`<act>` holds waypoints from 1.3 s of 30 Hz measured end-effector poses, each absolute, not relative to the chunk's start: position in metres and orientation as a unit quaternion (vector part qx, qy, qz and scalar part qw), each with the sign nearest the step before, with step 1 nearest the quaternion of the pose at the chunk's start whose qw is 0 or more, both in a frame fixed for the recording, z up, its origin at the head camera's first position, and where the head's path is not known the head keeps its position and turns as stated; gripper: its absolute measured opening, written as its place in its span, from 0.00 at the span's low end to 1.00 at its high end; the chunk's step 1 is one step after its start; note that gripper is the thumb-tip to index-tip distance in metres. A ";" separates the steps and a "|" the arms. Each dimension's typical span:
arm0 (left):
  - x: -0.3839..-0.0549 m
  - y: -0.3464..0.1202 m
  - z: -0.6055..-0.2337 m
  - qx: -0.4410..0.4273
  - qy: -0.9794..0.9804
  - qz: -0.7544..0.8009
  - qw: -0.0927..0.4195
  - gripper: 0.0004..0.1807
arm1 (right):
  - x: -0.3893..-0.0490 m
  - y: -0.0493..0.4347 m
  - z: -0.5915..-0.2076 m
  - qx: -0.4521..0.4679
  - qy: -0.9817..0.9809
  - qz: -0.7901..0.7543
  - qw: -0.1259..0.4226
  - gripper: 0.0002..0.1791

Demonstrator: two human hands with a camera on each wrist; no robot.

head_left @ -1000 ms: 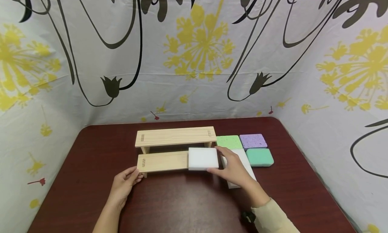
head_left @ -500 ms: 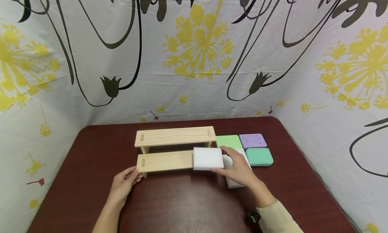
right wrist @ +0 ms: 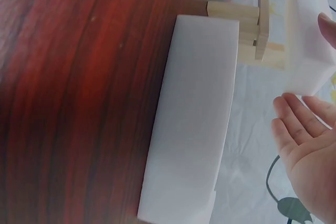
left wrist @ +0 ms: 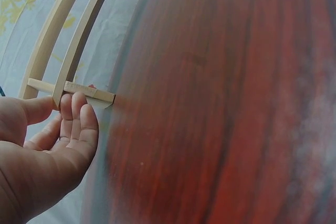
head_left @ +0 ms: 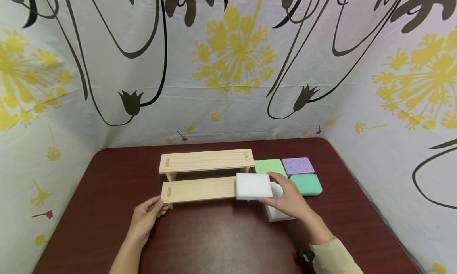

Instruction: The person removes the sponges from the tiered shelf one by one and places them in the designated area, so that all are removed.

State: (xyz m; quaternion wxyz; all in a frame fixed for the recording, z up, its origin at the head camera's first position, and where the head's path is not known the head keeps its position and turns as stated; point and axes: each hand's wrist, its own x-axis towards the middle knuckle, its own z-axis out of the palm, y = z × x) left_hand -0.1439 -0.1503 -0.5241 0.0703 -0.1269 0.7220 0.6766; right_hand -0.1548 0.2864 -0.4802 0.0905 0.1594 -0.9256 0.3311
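Note:
In the head view my right hand (head_left: 289,195) holds a white sponge block (head_left: 253,186) by its right side, thumb at the near corner and fingers at the far one. The block overlaps the right end of the lower board (head_left: 200,190) of a two-step wooden rack. In the right wrist view the held white block (right wrist: 307,35) appears raised beside the rack's end, with fingertips at its edge. My left hand (head_left: 148,216) pinches the lower board's left end between thumb and fingers. The left wrist view shows that left hand (left wrist: 58,150) at the board's corner, beside a rack leg (left wrist: 89,92).
Behind the lower step stands the bare upper board (head_left: 207,160). To the right lie a green sponge (head_left: 270,166), a purple sponge (head_left: 298,165) and a teal sponge (head_left: 306,185). White blocks (head_left: 277,214) lie partly under my right hand. Patterned cloth surrounds the dark red table (head_left: 214,242).
My right hand has moved to the right with the white sponge block, baring more of the lower board. My left hand stays at the board's left end.

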 end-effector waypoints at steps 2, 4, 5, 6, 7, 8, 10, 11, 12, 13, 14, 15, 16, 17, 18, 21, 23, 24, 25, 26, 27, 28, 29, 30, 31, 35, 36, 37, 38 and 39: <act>-0.144 -0.150 -0.525 -0.126 0.721 0.677 0.071 0.23 | -0.154 0.289 -0.481 0.158 -0.926 0.330 0.091 0.47; -0.144 -0.151 -0.525 -0.126 0.721 0.678 0.071 0.23 | -0.153 0.292 -0.481 0.154 -0.927 0.330 0.089 0.47; -0.144 -0.151 -0.525 -0.125 0.721 0.678 0.071 0.23 | -0.153 0.294 -0.481 0.152 -0.928 0.330 0.087 0.47; -0.144 -0.151 -0.525 -0.125 0.721 0.678 0.072 0.23 | -0.152 0.296 -0.481 0.149 -0.928 0.330 0.085 0.48; -0.144 -0.151 -0.526 -0.126 0.721 0.678 0.072 0.23 | -0.152 0.298 -0.482 0.147 -0.929 0.329 0.084 0.48; -0.143 -0.151 -0.526 -0.126 0.721 0.678 0.073 0.23 | -0.151 0.300 -0.482 0.146 -0.929 0.330 0.082 0.48; -0.143 -0.151 -0.525 -0.125 0.722 0.676 0.074 0.23 | -0.150 0.305 -0.482 0.144 -0.929 0.331 0.083 0.48; -0.143 -0.151 -0.525 -0.125 0.723 0.676 0.073 0.23 | -0.150 0.307 -0.482 0.144 -0.928 0.332 0.084 0.47; -0.143 -0.151 -0.525 -0.125 0.724 0.675 0.073 0.23 | -0.149 0.309 -0.482 0.144 -0.928 0.333 0.084 0.47; -0.143 -0.150 -0.525 -0.124 0.724 0.675 0.073 0.23 | -0.149 0.311 -0.483 0.144 -0.928 0.333 0.083 0.47; -0.143 -0.150 -0.525 -0.124 0.725 0.674 0.073 0.23 | -0.148 0.313 -0.483 0.143 -0.929 0.333 0.082 0.47; -0.143 -0.150 -0.525 -0.124 0.725 0.674 0.072 0.23 | -0.148 0.316 -0.483 0.141 -0.930 0.330 0.081 0.47; -0.143 -0.150 -0.525 -0.124 0.725 0.673 0.072 0.23 | -0.147 0.318 -0.483 0.138 -0.931 0.329 0.079 0.48; -0.143 -0.150 -0.525 -0.124 0.725 0.673 0.072 0.23 | -0.146 0.320 -0.483 0.136 -0.932 0.326 0.077 0.48; -0.143 -0.150 -0.525 -0.124 0.725 0.673 0.072 0.23 | -0.145 0.322 -0.483 0.133 -0.933 0.324 0.075 0.48; -0.143 -0.150 -0.525 -0.124 0.725 0.674 0.071 0.23 | -0.143 0.327 -0.482 0.131 -0.934 0.327 0.069 0.48; -0.143 -0.150 -0.526 -0.124 0.724 0.675 0.070 0.23 | -0.142 0.331 -0.482 0.132 -0.932 0.332 0.066 0.49; -0.143 -0.150 -0.526 -0.124 0.723 0.676 0.069 0.23 | -0.142 0.333 -0.483 0.133 -0.931 0.334 0.065 0.49; -0.143 -0.150 -0.526 -0.124 0.722 0.677 0.068 0.23 | -0.142 0.335 -0.483 0.134 -0.930 0.337 0.063 0.49; -0.143 -0.150 -0.526 -0.124 0.722 0.677 0.068 0.23 | -0.142 0.337 -0.483 0.135 -0.929 0.339 0.061 0.49; -0.143 -0.149 -0.526 -0.124 0.721 0.678 0.068 0.23 | -0.141 0.339 -0.483 0.136 -0.929 0.339 0.061 0.49; -0.143 -0.149 -0.526 -0.124 0.721 0.678 0.068 0.23 | -0.141 0.341 -0.483 0.136 -0.929 0.340 0.060 0.49; -0.144 -0.149 -0.526 -0.125 0.720 0.679 0.067 0.23 | -0.141 0.343 -0.483 0.136 -0.929 0.340 0.060 0.49; -0.144 -0.149 -0.526 -0.125 0.720 0.680 0.067 0.22 | -0.140 0.345 -0.484 0.135 -0.929 0.341 0.059 0.49; -0.144 -0.149 -0.526 -0.125 0.719 0.681 0.066 0.22 | -0.139 0.346 -0.484 0.134 -0.928 0.343 0.058 0.48; -0.144 -0.149 -0.527 -0.125 0.717 0.683 0.065 0.22 | -0.137 0.354 -0.484 0.125 -0.926 0.353 0.053 0.48; -0.144 -0.150 -0.527 -0.125 0.716 0.684 0.064 0.22 | -0.136 0.355 -0.484 0.124 -0.925 0.354 0.052 0.48; -0.144 -0.150 -0.527 -0.125 0.715 0.684 0.064 0.22 | -0.136 0.357 -0.484 0.123 -0.926 0.354 0.051 0.48; -0.144 -0.150 -0.527 -0.125 0.715 0.685 0.065 0.22 | -0.135 0.358 -0.484 0.123 -0.926 0.353 0.051 0.48; -0.144 -0.150 -0.527 -0.126 0.715 0.684 0.065 0.22 | -0.135 0.359 -0.484 0.123 -0.926 0.352 0.052 0.48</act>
